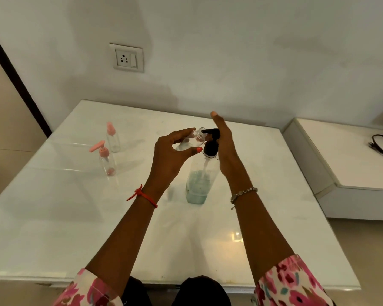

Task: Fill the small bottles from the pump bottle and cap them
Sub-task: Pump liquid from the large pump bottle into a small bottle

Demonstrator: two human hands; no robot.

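The small bottle [195, 139] is pinched in the left hand [170, 157], mouth at the spout of the pump bottle [199, 184] on the table [53, 206], whose head is pressed by the flat right hand [224, 146]; slow strokes are advised

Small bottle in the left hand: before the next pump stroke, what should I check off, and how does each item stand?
1. Small bottle uncapped, mouth at the nozzle: ok.
2. Left hand grips it, fingers and thumb curled round it: ok.
3. Right hand rests on the pump head, fingers straight: ok.
4. Pump bottle upright on the table: ok.
5. Liquid left in the pump bottle: ok, bluish liquid in its lower part.
6. Fill level in the small bottle: cannot tell, the hand covers much of it.
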